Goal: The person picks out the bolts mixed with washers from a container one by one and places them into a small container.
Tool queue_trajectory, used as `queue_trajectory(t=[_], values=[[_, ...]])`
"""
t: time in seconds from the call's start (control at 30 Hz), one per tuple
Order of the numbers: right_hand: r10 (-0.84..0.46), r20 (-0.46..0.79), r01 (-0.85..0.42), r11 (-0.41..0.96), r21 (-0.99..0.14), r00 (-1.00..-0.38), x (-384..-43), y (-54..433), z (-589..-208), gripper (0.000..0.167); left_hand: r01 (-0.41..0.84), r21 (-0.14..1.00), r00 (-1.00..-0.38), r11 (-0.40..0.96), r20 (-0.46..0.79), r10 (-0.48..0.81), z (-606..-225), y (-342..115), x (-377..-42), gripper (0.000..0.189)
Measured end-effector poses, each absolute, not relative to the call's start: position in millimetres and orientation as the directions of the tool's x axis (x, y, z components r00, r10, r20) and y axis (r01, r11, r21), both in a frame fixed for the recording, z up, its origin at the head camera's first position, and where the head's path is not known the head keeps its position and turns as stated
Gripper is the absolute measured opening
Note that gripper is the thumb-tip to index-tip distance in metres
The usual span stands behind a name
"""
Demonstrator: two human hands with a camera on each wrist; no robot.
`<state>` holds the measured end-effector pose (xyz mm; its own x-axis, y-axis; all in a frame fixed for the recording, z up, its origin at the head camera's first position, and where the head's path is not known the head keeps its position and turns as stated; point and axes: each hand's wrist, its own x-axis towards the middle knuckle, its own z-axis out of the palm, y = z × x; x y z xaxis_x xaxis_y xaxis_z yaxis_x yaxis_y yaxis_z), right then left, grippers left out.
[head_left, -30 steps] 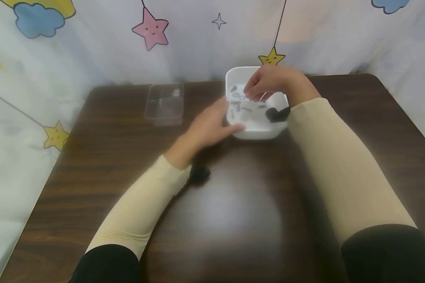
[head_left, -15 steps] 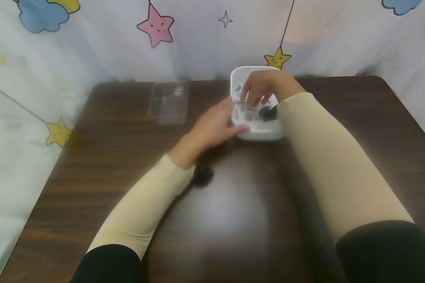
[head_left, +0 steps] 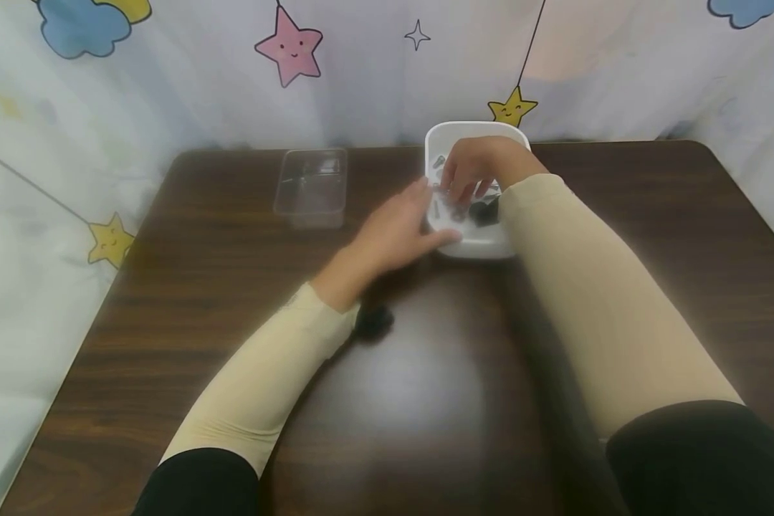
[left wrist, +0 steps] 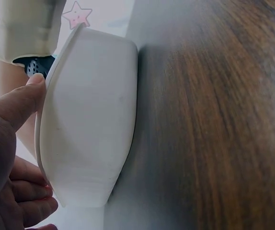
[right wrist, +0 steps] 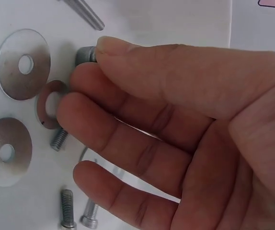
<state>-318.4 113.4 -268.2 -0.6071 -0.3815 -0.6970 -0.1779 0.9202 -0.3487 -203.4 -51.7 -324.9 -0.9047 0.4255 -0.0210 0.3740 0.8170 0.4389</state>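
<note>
A white plastic basin (head_left: 469, 247) stands near the far edge of the table, holding metal screws and washers. My left hand (head_left: 393, 229) grips its near left corner; in the left wrist view the thumb (left wrist: 29, 96) touches the rim while bent fingers lie against the edge. My right hand (head_left: 480, 163) reaches down inside. In the right wrist view its thumb and forefinger pinch a screw (right wrist: 85, 56) whose knurled head sticks out. Around the fingertips lie large washers (right wrist: 23, 64), a smaller washer (right wrist: 46, 105) and loose screws (right wrist: 67, 208).
A clear plastic box (head_left: 311, 188) with compartments sits left of the basin on the dark wooden table (head_left: 200, 287). Behind it hangs a white curtain (head_left: 361, 79) printed with stars and clouds. A dark wrist camera (head_left: 374, 324) sits under the left sleeve.
My right hand has moved lower and slightly left into the basin. The left hand stays at the basin's corner. The whole head view has shifted a little.
</note>
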Motion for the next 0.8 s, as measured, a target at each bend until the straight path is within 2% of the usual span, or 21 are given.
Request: queue_trajectory(t=[0.13,0.4,0.63,0.8], values=[[-0.392,-0.681,-0.177,0.914,-0.365,-0.618,-320,115,-271,0.037,0.38,0.414,-0.905,0.827,-0.02,0.426,-327,-51,-204,0.101],[-0.426,-0.584,-0.208,0.891,-0.403,-0.691,-319,127,-265,0.029,0.408,0.371,-0.9,0.834,0.011,0.435,-333,-46,-206,0.1],[-0.445,-0.503,-0.09,0.808,-0.583,-0.74,-310,143,-252,0.032,0.425,0.381,-0.894,0.821,0.035,0.447,-335,-45,-206,0.097],[-0.453,-0.423,-0.064,0.738,-0.672,-0.785,-302,149,-249,0.034,0.421,0.376,-0.894,0.826,0.017,0.448,-335,-48,-205,0.1]])
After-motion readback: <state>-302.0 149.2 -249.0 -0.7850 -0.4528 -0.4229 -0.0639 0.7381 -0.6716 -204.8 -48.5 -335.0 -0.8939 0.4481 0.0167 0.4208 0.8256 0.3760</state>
